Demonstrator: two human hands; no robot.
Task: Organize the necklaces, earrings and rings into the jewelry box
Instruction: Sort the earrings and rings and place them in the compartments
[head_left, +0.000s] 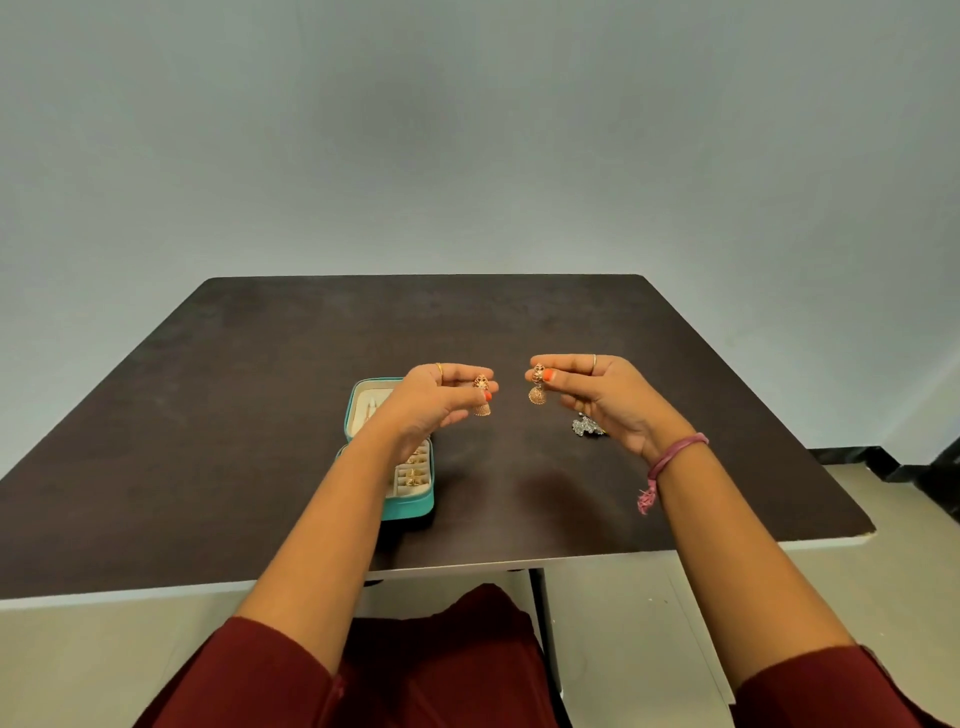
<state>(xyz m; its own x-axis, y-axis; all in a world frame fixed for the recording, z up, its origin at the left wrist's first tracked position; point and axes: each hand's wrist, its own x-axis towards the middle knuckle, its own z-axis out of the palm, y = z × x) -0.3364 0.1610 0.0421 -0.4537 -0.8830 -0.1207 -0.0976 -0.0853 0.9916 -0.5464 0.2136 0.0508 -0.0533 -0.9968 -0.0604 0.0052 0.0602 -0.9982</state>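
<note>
Each hand pinches one gold earring: left hand (441, 395) above the open jewelry box (410, 506), right hand (597, 395) beside it, likely pairing them.

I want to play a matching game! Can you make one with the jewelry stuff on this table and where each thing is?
Things:
1. jewelry box
2. silver jewelry
3. gold earring
4. other gold earring

Places:
A. pinched in the right hand
B. open on the table, under the left arm
C. pinched in the left hand
D. lying on the table beside the right hand

Pairs: 1-B, 2-D, 3-C, 4-A
</note>
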